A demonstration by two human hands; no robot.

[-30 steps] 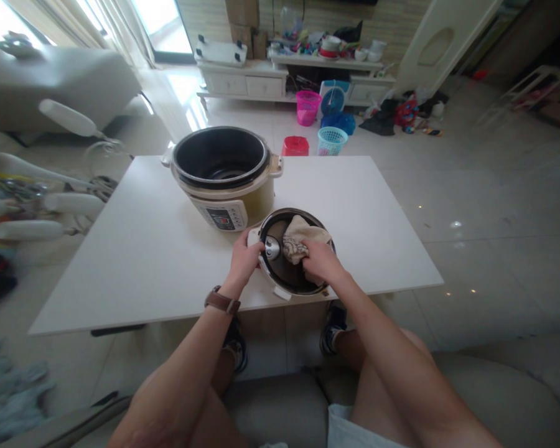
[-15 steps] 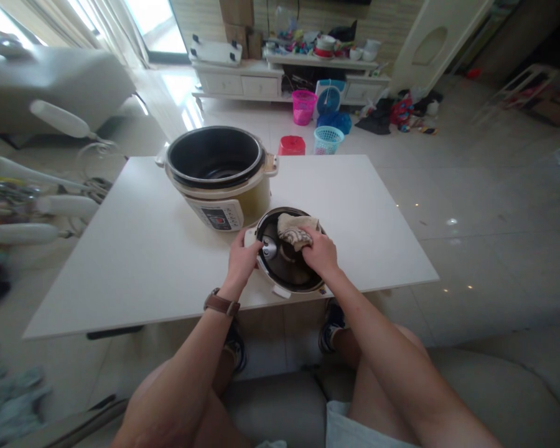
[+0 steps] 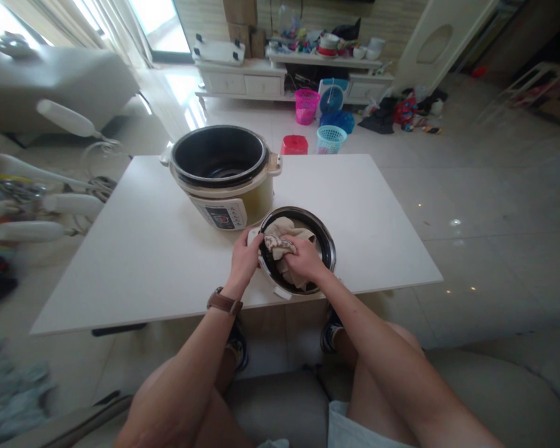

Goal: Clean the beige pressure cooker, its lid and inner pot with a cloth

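Cloth is lying bunched inside a round lid near the middle of the frame, covering much of its dark face. The right hand is clutching the cloth with curled fingers, while the left hand is gripping the lid's left edge. A cooker is standing open on the white surface, left of the frame's centre, taking up the space just beyond the lid. Toward the top centre, a red object, a light-blue basket and a pink basket are sitting before a cluttered white cabinet.
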